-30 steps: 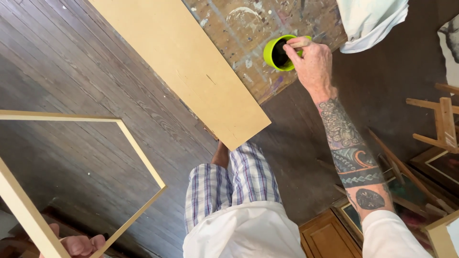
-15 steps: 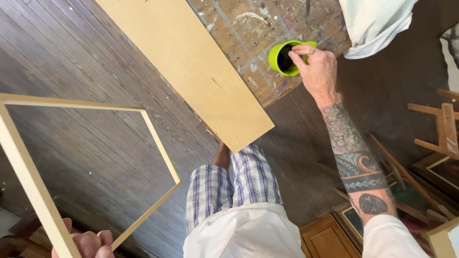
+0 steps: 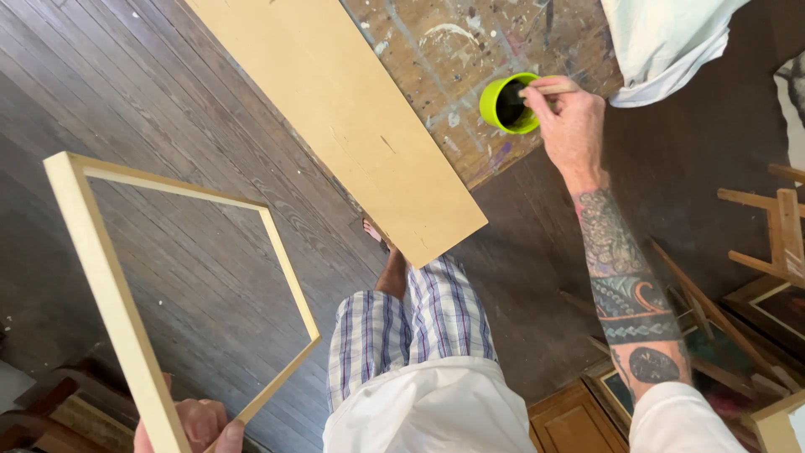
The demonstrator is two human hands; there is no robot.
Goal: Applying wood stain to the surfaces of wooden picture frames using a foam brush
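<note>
My right hand (image 3: 574, 126) grips a wooden brush handle (image 3: 549, 87) whose tip dips into a lime-green cup (image 3: 507, 103) of dark paint on a paint-spattered tabletop (image 3: 470, 46). A long tan board (image 3: 344, 109) lies on the same table, just left of the cup. At the bottom left my left hand (image 3: 197, 424) holds the lower corner of an empty pale wooden frame (image 3: 109, 294), tilted in the air above the dark plank floor.
A white cloth (image 3: 662, 42) lies at the table's far right. Wooden easel parts (image 3: 776, 231) and framed pictures (image 3: 729, 377) lean at the right. My striped shorts and a bare foot (image 3: 373, 231) show below, near a wooden cabinet (image 3: 574, 419).
The frame has risen and swung up to the right in my left hand. My right hand stays at the green cup with the brush in the paint.
</note>
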